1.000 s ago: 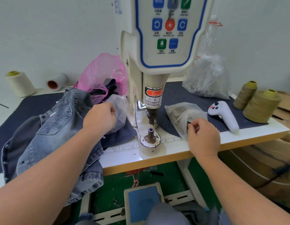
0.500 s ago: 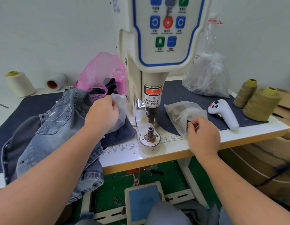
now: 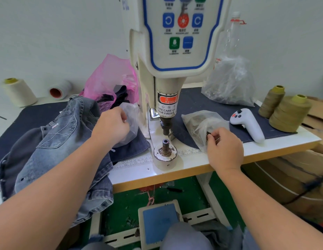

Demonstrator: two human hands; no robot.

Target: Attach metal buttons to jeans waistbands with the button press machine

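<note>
While R hand (image 3: 224,150) stays pinching, L hand (image 3: 112,126) moved into bag (image 3: 130,123).

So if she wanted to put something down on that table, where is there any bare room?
Bare patches: the dark mat between the press machine and the big clear bag, and the white front edge below the white controller. Left is crowded: jeans, pink bag. The small bag fills the middle right.

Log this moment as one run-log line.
left hand: in clear bag | right hand: pinching small dark piece at parts bag | press die: bare | jeans: left of machine
</note>
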